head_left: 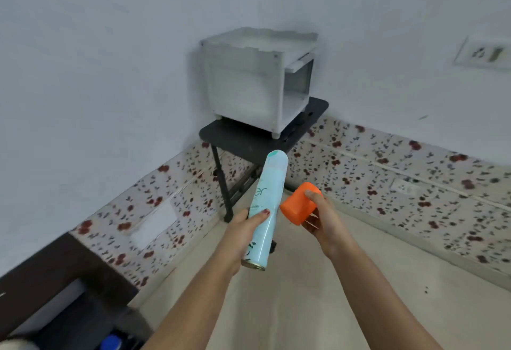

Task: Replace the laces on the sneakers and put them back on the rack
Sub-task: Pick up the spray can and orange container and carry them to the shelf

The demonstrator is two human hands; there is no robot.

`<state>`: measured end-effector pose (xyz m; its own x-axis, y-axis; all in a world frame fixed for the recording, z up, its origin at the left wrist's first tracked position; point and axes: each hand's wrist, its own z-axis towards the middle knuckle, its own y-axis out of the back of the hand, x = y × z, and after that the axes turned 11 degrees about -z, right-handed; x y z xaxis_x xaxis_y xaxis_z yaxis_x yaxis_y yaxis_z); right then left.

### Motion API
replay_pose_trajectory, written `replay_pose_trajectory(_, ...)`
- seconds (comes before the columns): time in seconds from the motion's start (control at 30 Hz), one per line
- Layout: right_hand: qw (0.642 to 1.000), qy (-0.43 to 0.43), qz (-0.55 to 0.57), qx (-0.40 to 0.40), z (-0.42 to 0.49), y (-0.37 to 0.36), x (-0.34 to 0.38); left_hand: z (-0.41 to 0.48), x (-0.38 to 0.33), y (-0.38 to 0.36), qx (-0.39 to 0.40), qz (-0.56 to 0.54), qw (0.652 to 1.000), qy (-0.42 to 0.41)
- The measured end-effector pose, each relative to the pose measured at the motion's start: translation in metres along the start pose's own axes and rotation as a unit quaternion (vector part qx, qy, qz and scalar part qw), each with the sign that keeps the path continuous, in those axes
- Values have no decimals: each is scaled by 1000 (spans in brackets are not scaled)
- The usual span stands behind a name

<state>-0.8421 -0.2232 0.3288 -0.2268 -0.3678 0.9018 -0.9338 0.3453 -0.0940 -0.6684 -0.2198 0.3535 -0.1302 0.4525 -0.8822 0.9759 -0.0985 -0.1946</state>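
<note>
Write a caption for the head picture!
The left hand grips a tall turquoise spray can, right hand holds an orange plastic cap, facing a white box shelf.

Two plain pale walls [110,45] meet in a corner. Along their lower part runs a band of white tiles [387,167] with small red and dark flower marks. The floor [290,294] is smooth and beige. In the corner stands a small black table [249,139] on thin black legs, and on it a white shelf unit [246,84], open to the right. A socket plate [486,52] sits on the right wall. A dark brown piece of furniture [55,266] is at the lower left. The light is soft and even
</note>
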Motion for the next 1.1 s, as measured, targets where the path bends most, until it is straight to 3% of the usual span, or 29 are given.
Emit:
replay_pose_trajectory(0.23,998,-19,54,-22,97,82,47,107,-7,-98,23,-10,999,33)
replay_pose_trajectory(0.43,1000,-6,9,-15,203,124,92,222,-37,-159,27,-40,998,33)
replay_pose_trajectory(0.67,999,2,-47,15,311,135,144,317,-83,-210,-26,-41,998,31)
replay_pose_trajectory(0.9,987,62,-121,88,424,120,185,394,-96,-241,-165,-38,979,-117)
replay_pose_trajectory(1.1,953,153,-194,176,514,91,218,470,-110,-257,-361,71,913,-176)
